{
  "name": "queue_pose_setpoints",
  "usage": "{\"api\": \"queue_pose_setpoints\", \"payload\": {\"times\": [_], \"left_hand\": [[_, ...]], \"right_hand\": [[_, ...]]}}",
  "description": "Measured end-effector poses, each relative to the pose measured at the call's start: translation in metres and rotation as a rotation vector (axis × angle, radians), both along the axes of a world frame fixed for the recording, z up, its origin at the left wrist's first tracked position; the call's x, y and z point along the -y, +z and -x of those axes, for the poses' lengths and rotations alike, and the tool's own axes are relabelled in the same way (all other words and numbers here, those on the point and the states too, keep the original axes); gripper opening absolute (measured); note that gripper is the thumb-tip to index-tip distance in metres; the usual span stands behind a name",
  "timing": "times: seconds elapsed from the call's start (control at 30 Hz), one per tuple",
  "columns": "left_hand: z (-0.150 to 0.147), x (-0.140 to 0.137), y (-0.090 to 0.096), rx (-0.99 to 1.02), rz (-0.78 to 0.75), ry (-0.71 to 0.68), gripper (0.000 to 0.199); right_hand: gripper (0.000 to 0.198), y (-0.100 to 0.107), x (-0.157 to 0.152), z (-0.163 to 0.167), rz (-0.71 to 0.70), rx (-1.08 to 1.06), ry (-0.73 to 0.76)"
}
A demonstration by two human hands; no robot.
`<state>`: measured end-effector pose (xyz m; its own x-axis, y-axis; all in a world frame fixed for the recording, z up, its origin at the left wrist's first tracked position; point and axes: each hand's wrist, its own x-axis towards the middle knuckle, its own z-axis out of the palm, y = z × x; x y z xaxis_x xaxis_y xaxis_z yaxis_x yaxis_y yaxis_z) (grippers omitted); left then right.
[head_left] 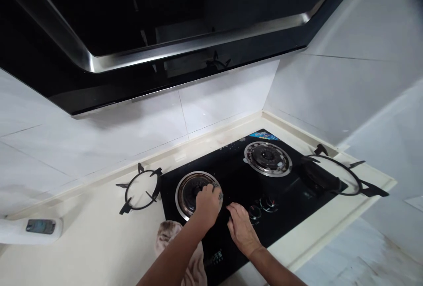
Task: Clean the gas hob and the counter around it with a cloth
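Note:
My left hand (207,206) is closed over the left burner (187,202), its fingers at the right side of the metal ring. A bit of grey, shiny material like a steel wool scrubber (220,196) shows at its fingertips, mostly hidden by the hand. Just right of it, my right hand (243,229) rests on the black glass hob (231,184) with fingers bent but apart, close to the control knobs (254,212). Under my left forearm lies a crumpled pinkish cloth (168,229). The right burner (267,158) is uncovered and carries whitish foam spots.
One black pan support (127,194) lies on the cream countertop (89,228) left of the hob; another pan support (358,180) sits across its right edge. A white device with a small screen (40,226) is at far left. The black range hood (185,74) overhangs everything.

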<state>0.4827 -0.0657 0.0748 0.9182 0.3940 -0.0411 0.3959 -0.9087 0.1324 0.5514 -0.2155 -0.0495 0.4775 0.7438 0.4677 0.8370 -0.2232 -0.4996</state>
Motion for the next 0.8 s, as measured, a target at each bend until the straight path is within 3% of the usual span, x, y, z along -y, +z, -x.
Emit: {"api": "queue_pose_setpoints", "payload": {"times": [0.07,0.2,0.43,0.6,0.67,0.73,0.8], "left_hand": [[0.009,-0.007,0.001,0.118,0.085,0.123,0.033],[0.035,-0.006,-0.005,0.479,0.461,0.344,0.039],[0.076,0.03,-0.021,0.724,0.797,0.502,0.038],[0.073,0.057,-0.037,0.872,0.883,0.678,0.048],[0.062,0.073,-0.04,0.886,0.855,0.746,0.05],[0.049,0.091,-0.04,0.874,0.826,0.742,0.045],[0.033,0.111,-0.035,0.834,0.835,0.678,0.042]], "right_hand": [[0.046,0.002,-0.001,0.001,-0.009,-0.003,-0.008],[0.044,0.003,-0.001,0.002,-0.029,-0.01,-0.012],[0.032,0.007,0.001,0.0,-0.107,-0.125,0.023],[0.025,0.036,0.009,0.004,-0.225,-0.573,0.026],[0.025,0.049,0.017,0.008,-0.198,-0.759,0.134],[0.032,0.062,0.027,0.007,-0.169,-0.882,0.238],[0.039,0.075,0.037,-0.004,-0.172,-0.944,0.233]]}}
